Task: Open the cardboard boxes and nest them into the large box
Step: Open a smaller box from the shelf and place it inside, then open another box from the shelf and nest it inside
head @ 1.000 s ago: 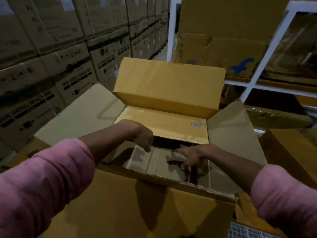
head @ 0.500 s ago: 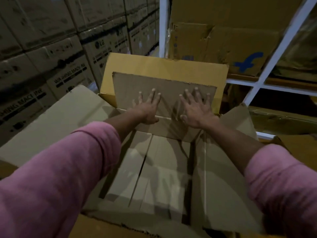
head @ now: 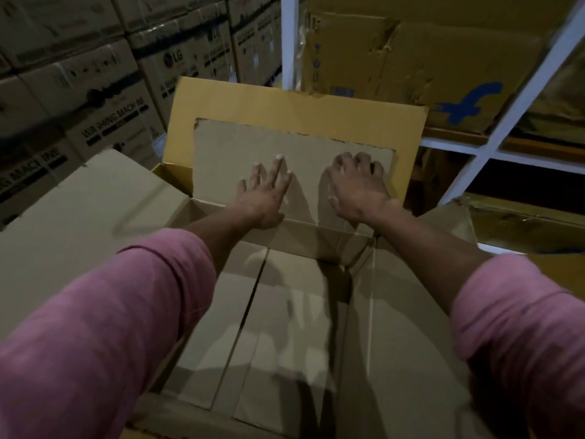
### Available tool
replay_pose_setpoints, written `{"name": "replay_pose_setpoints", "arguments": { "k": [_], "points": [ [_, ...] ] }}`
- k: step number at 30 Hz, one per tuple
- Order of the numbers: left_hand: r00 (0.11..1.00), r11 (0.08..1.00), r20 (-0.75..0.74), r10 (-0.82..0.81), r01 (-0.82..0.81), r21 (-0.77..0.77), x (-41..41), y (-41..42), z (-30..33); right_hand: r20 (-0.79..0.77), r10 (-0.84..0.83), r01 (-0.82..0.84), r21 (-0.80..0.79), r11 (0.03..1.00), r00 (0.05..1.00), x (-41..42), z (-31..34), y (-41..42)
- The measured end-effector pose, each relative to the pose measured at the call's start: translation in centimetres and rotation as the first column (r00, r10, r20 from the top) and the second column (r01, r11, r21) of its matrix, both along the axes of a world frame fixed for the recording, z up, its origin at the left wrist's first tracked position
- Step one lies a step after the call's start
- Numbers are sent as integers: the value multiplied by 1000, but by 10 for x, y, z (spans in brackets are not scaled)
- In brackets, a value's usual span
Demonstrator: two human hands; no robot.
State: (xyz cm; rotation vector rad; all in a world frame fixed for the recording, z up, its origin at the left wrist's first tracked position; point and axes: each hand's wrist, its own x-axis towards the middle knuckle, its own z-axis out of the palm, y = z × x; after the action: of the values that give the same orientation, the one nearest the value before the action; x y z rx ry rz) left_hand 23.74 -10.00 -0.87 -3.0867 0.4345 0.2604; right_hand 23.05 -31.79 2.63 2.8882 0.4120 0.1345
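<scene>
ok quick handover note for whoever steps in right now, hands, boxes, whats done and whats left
Left hand: open, flat against the inner box's far flap.
Right hand: on the same flap, fingers bent at its top edge.
Inner box: opened and sitting inside the large box; the flap is pressed against the large box's yellow far flap.
Done: this box is nested.
Left: probably flatten the other flaps outward, then nest any further boxes.

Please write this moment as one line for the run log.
left hand: flat on inner flap | right hand: pressing same flap | large box: open
</scene>
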Motion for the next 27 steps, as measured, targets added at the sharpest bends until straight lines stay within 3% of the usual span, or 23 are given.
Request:
{"name": "replay_pose_setpoints", "arguments": {
  "k": [3,5,11,15,24,27],
  "points": [
    [949,983,277,-153,117,143,-17,1,5,115,47,-42,-50,998,992,-12,8,3],
    [915,966,322,-241,194,172,-27,1,16,114,94,-93,-16,996,989,-20,19,5],
    [948,938,156,-277,232,256,-67,-4,50,-151,99,-86,90,992,984,-61,59,6],
    [963,938,92,-254,222,268,-108,-18,70,-158,81,-62,124,990,984,-102,78,3],
    [927,961,263,-268,276,5,-206,-94,99,99,-76,53,219,974,992,-217,97,-36],
    [911,948,330,-249,299,-110,-227,-120,104,215,-147,71,324,943,966,-248,99,-62]
  ]
}}
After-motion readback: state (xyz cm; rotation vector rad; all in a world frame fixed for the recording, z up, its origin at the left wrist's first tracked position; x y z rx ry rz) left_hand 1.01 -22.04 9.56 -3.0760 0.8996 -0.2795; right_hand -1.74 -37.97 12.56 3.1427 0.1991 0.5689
